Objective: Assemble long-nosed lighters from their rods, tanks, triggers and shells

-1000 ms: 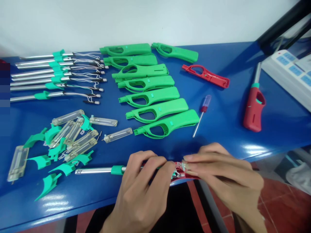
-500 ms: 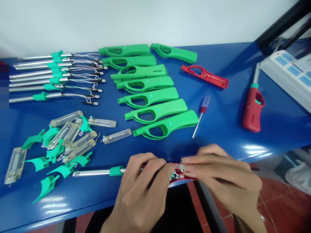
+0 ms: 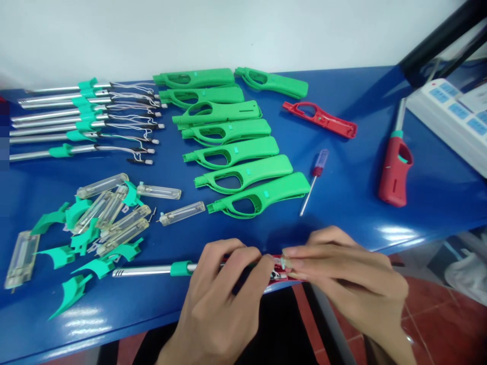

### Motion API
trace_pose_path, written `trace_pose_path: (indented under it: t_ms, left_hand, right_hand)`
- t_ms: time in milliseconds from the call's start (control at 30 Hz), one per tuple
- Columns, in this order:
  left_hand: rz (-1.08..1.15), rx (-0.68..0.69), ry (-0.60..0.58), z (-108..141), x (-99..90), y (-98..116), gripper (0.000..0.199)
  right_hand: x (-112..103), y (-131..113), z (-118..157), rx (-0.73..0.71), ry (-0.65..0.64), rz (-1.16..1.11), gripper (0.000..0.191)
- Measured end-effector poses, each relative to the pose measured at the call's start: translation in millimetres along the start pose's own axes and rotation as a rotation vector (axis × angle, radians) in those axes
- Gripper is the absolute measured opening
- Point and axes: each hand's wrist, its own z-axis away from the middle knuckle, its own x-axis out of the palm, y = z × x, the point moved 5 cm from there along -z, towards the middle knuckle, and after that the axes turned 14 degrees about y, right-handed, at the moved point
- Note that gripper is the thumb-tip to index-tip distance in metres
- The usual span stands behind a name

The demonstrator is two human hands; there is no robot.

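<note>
At the table's front edge, my left hand (image 3: 222,299) is closed over a red lighter half-shell (image 3: 298,276), its fingers hiding much of it. A metal lighter tube (image 3: 146,271) with a teal collar (image 3: 181,268) runs out leftward from under this hand. White wire and small metal bits show inside the shell between my hands. My right hand (image 3: 350,276) has its fingertips pinched at the shell, on a small clear part (image 3: 282,262) with a pale tip; the rest of that part is hidden.
Green lighter shells (image 3: 243,172) lie in a column behind my hands. Wired metal tubes (image 3: 83,124), clear fuel tanks (image 3: 182,213) and teal triggers (image 3: 70,296) are at left. A screwdriver (image 3: 315,177), red half-shell (image 3: 319,119), whole red lighter (image 3: 395,167) and power strip (image 3: 449,121) are rightward.
My left fingertips have shifted slightly over the shell, and less teal shows beside them. The right hand keeps its pinch in nearly the same place. The view has drifted slightly.
</note>
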Motion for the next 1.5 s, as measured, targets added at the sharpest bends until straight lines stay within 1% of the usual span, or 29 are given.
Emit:
trace_pose_path:
  t_ms: [267,467,600,667,1033,1200,1333,1500]
  left_hand:
    - [-0.015,0.007,-0.008,-0.6,-0.5,1.4,0.021]
    - [0.0,0.013,-0.009,-0.6,0.5,1.8,0.022]
    - [0.002,0.022,0.01,-2.1,-1.8,2.5,0.022]
    - [-0.008,0.013,0.001,-2.3,-1.9,2.3,0.022]
    - [0.014,0.009,-0.018,-3.2,-0.3,3.0,0.022]
    - [0.019,0.015,0.011,-2.0,0.3,2.3,0.02]
    - [0.02,0.017,0.006,-2.0,0.1,3.7,0.019]
    - [0.027,0.037,0.02,-1.4,-0.9,4.8,0.021]
  right_hand:
    - [-0.7,1.2,0.8,0.034,-0.004,0.006,0.035]
    - [-0.2,-0.5,-0.4,0.008,-0.015,-0.015,0.037]
    - [-0.1,0.0,-0.7,0.011,-0.022,-0.02,0.038]
    - [-0.6,0.9,-0.5,0.023,-0.018,-0.012,0.039]
    - [0.2,-0.2,-0.8,0.04,-0.017,-0.052,0.032]
    - [0.6,-0.8,-0.9,0.029,-0.026,-0.064,0.033]
    - [0.9,-1.5,-0.7,0.028,-0.03,-0.066,0.036]
    - [1.8,-2.2,-3.4,0.013,-0.026,-0.072,0.032]
